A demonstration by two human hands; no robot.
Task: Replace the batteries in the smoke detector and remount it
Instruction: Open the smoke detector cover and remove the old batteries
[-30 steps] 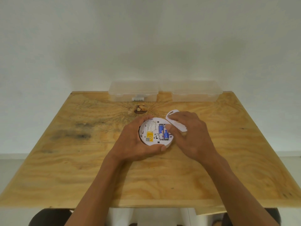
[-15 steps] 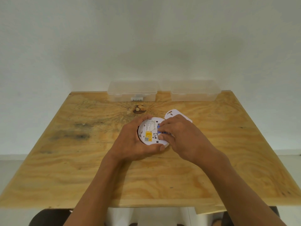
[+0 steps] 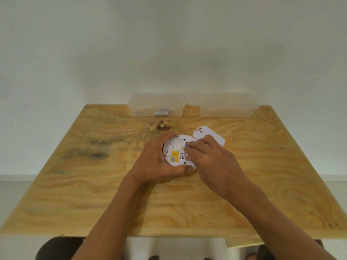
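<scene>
Left hand (image 3: 156, 162): I gripped the smoke detector (image 3: 177, 152) from its left side, my fingers curled over the far rim and my thumb wrapped round the near rim.
Right hand (image 3: 208, 162): I had it over the right half of the detector, the fingers bent down onto the battery bay; they hid whatever was under them, so I could not tell whether they pinched a battery or only pressed on it.
Smoke detector: It was round and white, back side up, held just above or on the plywood table (image 3: 93, 184) near its middle; which of the two, I could not tell.
Label (image 3: 175, 158): A yellow sticker with a small printed code sat on the near left part of the detector's back, with lines of fine print farther up.
Battery (image 3: 186, 145): Only a sliver of blue showed at my right fingertips.
Mounting plate (image 3: 206, 135): The flat white plate lay on the table just beyond my right hand, partly covered by it.
Left clear box (image 3: 155, 106): It stood closed at the table's far edge, with something small and white inside at its front.
Right clear box (image 3: 227, 106): It stood just beside the first, along the same far edge.
</scene>
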